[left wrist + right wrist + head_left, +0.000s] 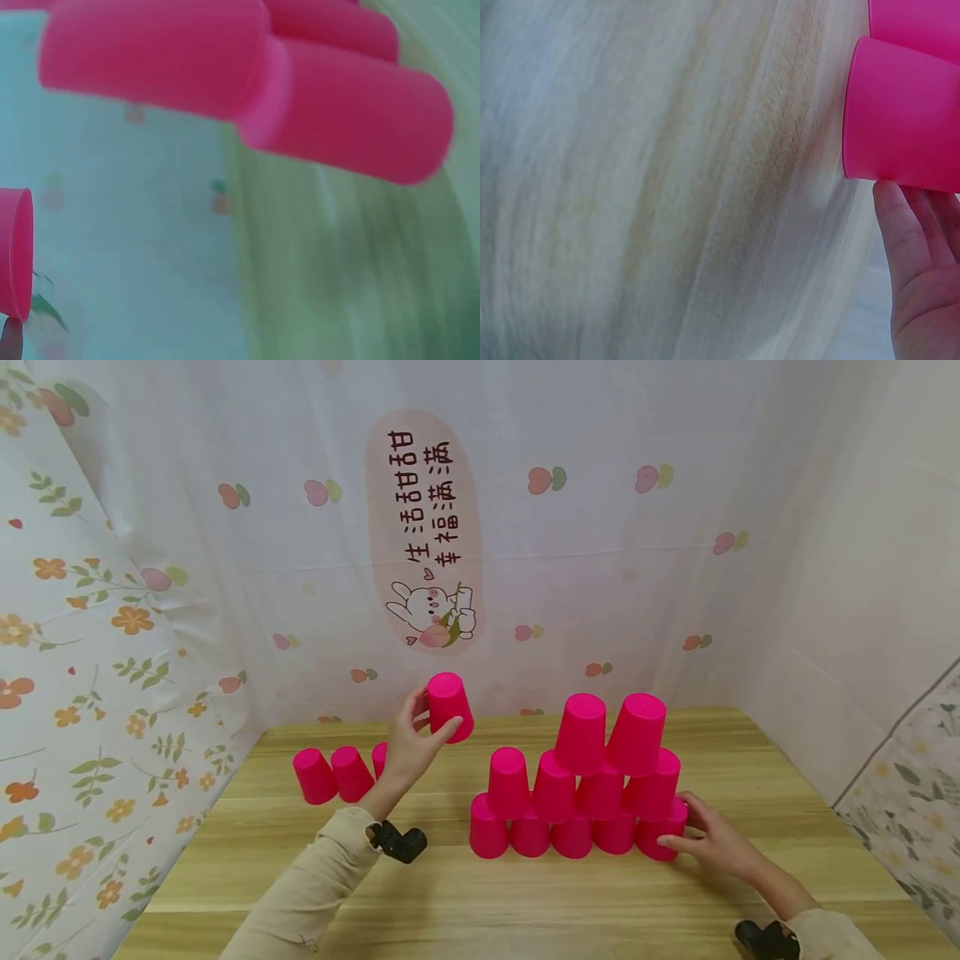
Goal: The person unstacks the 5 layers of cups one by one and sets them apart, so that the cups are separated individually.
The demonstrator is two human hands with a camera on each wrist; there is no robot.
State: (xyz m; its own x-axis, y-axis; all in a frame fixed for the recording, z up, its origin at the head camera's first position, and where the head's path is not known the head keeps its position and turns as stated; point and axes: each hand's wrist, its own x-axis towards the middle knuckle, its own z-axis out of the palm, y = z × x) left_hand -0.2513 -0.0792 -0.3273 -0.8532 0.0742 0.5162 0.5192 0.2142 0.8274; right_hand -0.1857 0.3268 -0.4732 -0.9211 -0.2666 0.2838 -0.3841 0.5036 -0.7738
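Observation:
In the head view my left hand holds a pink cup upside down in the air, thumb on its near side and fingers on its far side. That raised cup's rim shows at the left edge of the left wrist view. To the right stands a stepped stack of upturned pink cups: several in the bottom row, several above, and two cups on top. My right hand is at the rightmost bottom cup, thumb in front and fingers behind. In the right wrist view its fairly straight digits touch the cup's side.
Three more upturned pink cups stand at the left of the wooden table, one partly hidden by my left hand. A patterned white curtain hangs behind the table, with further cloth at both sides.

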